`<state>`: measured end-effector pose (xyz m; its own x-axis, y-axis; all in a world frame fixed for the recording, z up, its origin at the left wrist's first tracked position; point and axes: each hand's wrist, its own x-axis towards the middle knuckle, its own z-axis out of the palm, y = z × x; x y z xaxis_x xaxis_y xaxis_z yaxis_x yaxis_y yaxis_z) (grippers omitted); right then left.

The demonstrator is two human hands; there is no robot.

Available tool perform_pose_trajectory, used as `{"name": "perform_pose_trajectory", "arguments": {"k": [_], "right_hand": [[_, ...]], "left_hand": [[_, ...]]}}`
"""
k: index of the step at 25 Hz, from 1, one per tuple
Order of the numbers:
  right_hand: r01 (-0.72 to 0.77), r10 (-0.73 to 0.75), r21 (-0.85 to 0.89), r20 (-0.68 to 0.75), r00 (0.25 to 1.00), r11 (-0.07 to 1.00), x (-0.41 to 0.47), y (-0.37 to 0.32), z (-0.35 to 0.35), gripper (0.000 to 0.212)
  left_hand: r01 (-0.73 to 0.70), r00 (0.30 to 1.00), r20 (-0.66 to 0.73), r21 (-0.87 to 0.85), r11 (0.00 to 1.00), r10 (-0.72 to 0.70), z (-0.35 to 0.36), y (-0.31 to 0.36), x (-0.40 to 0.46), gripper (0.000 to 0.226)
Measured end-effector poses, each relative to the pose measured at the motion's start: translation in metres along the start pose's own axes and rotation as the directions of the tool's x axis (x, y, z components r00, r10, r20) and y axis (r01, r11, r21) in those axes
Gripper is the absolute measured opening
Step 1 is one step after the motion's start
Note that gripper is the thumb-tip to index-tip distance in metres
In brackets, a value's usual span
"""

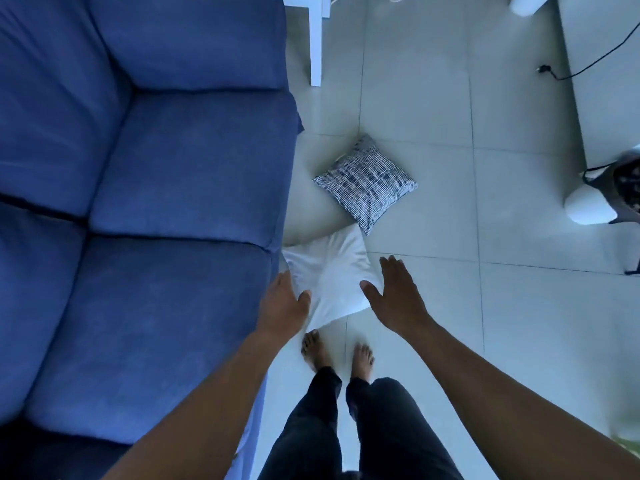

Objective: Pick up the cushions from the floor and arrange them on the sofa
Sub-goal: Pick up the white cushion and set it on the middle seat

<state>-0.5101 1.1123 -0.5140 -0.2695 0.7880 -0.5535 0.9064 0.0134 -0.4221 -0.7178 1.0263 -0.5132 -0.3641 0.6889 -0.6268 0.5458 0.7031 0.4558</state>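
Both hands reach down over the white cushion (329, 278) at centre frame: left hand (284, 303) and right hand (398, 292) flank it, fingers spread, gripping nothing. The patterned cushion (365, 183) lies just above, beside the blue sofa (156, 202).

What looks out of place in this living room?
Two cushions lie on the tiled floor rather than on the blue sofa: a white cushion by the person's feet, between the open left hand and right hand, and a patterned cushion beyond.
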Motion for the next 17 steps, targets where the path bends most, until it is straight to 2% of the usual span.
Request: {"name": "perform_pose_trajectory", "arguments": {"k": [3, 7, 13, 17], "right_hand": [[-0.033, 0.032, 0.033, 0.051, 0.998, 0.999, 0.062, 0.011, 0.021, 0.075], [-0.039, 0.036, 0.036, 0.089, 0.995, 0.999, 0.155, 0.041, 0.073, 0.074], [-0.070, 0.069, 0.005, 0.124, 0.990, 0.998, 0.315, 0.115, 0.179, 0.076], [-0.089, 0.089, -0.007, 0.128, 0.988, 0.996, 0.410, 0.151, 0.238, 0.079]], "left_hand": [[0.091, 0.996, 0.023, -0.034, 0.995, -0.090, 0.017, -0.002, 0.059, 0.064], [0.177, 0.984, -0.023, -0.069, 0.982, -0.179, 0.063, -0.020, 0.150, 0.053], [0.299, 0.952, -0.027, -0.132, 0.945, -0.305, 0.169, -0.088, 0.319, 0.057], [0.360, 0.930, -0.042, -0.081, 0.929, -0.364, 0.229, -0.142, 0.417, 0.058]]}}
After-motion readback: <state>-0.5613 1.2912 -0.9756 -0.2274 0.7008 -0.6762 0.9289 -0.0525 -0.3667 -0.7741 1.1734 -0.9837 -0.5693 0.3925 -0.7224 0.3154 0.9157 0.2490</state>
